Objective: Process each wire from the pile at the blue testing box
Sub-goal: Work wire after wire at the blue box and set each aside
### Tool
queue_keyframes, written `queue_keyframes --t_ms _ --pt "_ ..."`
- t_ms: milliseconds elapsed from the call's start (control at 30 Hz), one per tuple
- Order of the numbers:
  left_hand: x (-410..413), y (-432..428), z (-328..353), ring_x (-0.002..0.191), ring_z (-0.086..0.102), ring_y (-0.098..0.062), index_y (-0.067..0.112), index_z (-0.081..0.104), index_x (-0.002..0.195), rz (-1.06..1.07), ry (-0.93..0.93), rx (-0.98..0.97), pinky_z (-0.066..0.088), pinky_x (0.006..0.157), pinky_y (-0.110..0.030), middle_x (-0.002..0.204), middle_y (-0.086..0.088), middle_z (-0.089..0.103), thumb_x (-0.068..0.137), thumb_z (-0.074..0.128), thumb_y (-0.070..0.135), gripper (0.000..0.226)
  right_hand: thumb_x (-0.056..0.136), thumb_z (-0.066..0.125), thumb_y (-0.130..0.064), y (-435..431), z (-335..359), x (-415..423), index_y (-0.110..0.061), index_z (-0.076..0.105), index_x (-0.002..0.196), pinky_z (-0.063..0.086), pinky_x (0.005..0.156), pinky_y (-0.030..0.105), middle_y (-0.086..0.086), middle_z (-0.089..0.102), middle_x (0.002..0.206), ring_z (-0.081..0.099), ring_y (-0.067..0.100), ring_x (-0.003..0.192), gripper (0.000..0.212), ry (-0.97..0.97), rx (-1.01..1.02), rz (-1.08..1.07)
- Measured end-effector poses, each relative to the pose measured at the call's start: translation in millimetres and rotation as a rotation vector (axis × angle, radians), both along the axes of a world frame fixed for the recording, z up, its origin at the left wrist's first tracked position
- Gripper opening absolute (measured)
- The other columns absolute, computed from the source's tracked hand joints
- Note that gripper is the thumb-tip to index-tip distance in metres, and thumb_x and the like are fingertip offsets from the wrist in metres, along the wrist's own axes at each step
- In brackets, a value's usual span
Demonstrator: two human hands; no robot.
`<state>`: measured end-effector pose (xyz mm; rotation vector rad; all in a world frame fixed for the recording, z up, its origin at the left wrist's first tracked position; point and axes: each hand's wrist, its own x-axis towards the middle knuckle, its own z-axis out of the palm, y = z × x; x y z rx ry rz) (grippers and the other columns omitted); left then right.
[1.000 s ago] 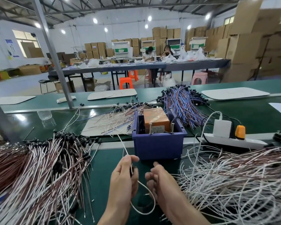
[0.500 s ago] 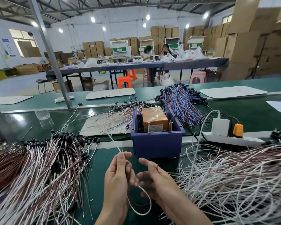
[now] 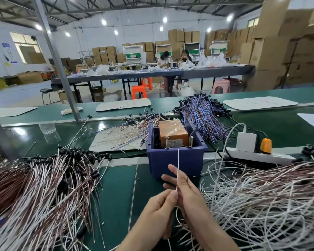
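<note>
Factory hall, cartons (image 3: 272,51) stacked at the back. Work is on a green bench (image 3: 116,192).

- Wire (image 3: 177,169): thin and pale, white going pinkish. One straight length stands upright in front of the box (image 3: 176,160). Its tip is level with the box's front rim, between two upright pins (image 3: 166,142). Can't tell whether it touches. The lower end trails down under the hands.
- Left hand (image 3: 158,212): thumb and forefinger pinch the wire low down.
- Right hand (image 3: 185,189): just behind the wire, fingers stretched nearly straight toward the box.
- Box: blue plastic, open top, orange block (image 3: 172,133) inside.
- Left of the hands: heap of white-brown wires (image 3: 34,187) with black ends.
- Right of the hands: tangle of white wires (image 3: 261,205).
- Behind the box: blue-red bundle (image 3: 201,116) and loose wires on a white mat (image 3: 100,142).
- Right of the box: power strip (image 3: 257,156) with a white charger (image 3: 246,142) and an orange plug (image 3: 266,145).
</note>
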<state>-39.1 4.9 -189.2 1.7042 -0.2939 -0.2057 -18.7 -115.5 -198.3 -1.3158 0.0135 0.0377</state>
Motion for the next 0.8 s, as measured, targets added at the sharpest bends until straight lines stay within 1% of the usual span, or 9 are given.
queue_keyframes --t_ms 100,200,300,333,400,500,600,700,800 --pt "-2.7 -5.1 -0.5 0.042 0.047 0.0 0.018 0.069 0.098 0.026 -0.103 0.025 0.035 0.046 -0.011 0.053 0.008 0.055 0.106 0.046 0.024 0.025 0.088 0.042 -0.058 -0.4 1.6 0.3 -0.055 0.07 0.11 0.05 0.099 0.032 -0.015 0.073 0.118 0.065 0.005 0.113 0.037 -0.02 -0.007 -0.009" --pt "-2.1 -9.1 -0.3 0.063 0.059 0.005 0.018 0.072 0.102 0.051 -0.179 0.057 0.042 0.061 -0.009 0.073 0.012 0.065 0.105 0.049 0.018 0.023 0.087 0.04 -0.062 1.1 3.3 -1.1 -0.057 0.07 0.109 0.047 0.103 0.03 -0.021 0.07 0.119 0.063 -0.003 0.112 0.037 -0.042 -0.034 -0.016" --pt "-1.2 -10.9 -2.7 0.094 0.069 -0.009 0.016 0.074 0.103 0.077 -0.256 0.072 0.054 0.085 -0.026 0.096 0.007 0.07 0.104 0.05 0.017 0.024 0.087 0.04 -0.062 1.2 3.0 -2.0 -0.057 0.07 0.11 0.045 0.104 0.029 -0.024 0.069 0.12 0.062 -0.007 0.111 0.038 -0.052 -0.041 -0.019" --pt "-1.1 -11.8 -3.8 0.097 0.069 -0.013 0.017 0.074 0.102 0.09 -0.274 0.076 0.054 0.088 -0.032 0.098 0.008 0.07 0.104 0.05 0.016 0.024 0.087 0.04 -0.063 0.7 2.6 -1.9 -0.057 0.07 0.11 0.045 0.104 0.029 -0.025 0.069 0.12 0.062 -0.008 0.111 0.038 -0.054 -0.041 -0.019" --pt "-1.5 -13.9 -6.1 0.095 0.068 -0.014 0.019 0.074 0.1 0.115 -0.303 0.093 0.055 0.085 -0.034 0.097 0.011 0.069 0.104 0.051 0.017 0.023 0.086 0.041 -0.064 0.2 2.7 -1.4 -0.056 0.07 0.111 0.044 0.104 0.028 -0.025 0.068 0.121 0.061 -0.008 0.112 0.04 -0.054 -0.041 -0.019" --pt "-1.5 -16.2 -7.9 0.092 0.068 -0.012 0.021 0.074 0.098 0.131 -0.332 0.083 0.053 0.08 -0.024 0.096 0.013 0.069 0.103 0.052 0.016 0.023 0.085 0.042 -0.065 -1.1 3.6 0.4 -0.055 0.071 0.111 0.045 0.103 0.029 -0.023 0.069 0.121 0.063 -0.003 0.114 0.04 -0.052 -0.012 -0.028" --pt "1.2 -16.2 -5.6 0.094 0.069 -0.011 0.024 0.076 0.094 0.193 -0.341 0.041 0.054 0.08 -0.021 0.096 0.013 0.07 0.102 0.053 0.016 0.025 0.084 0.048 -0.066 -0.4 4.3 -0.6 -0.051 0.069 0.115 0.053 0.095 0.034 -0.013 0.071 0.121 0.068 0.008 0.111 0.041 -0.034 0.088 -0.005" --pt "4.0 -13.1 -0.6 0.089 0.07 -0.011 0.025 0.076 0.093 0.313 -0.283 -0.082 0.055 0.072 -0.02 0.096 0.008 0.072 0.096 0.054 0.025 0.023 0.087 0.056 -0.053 2.3 4.9 -5.5 -0.029 0.066 0.126 0.06 0.082 0.033 0.007 0.074 0.118 0.072 0.025 0.108 0.047 0.066 0.209 0.099" --pt "5.0 -10.5 -0.3 0.086 0.07 -0.007 0.024 0.075 0.094 0.425 -0.313 -0.1 0.054 0.071 -0.017 0.094 0.006 0.074 0.093 0.052 0.033 0.025 0.094 0.054 -0.037 3.2 7.2 -7.2 -0.014 0.067 0.125 0.061 0.081 0.034 0.016 0.074 0.115 0.072 0.03 0.107 0.041 0.085 0.21 0.19"
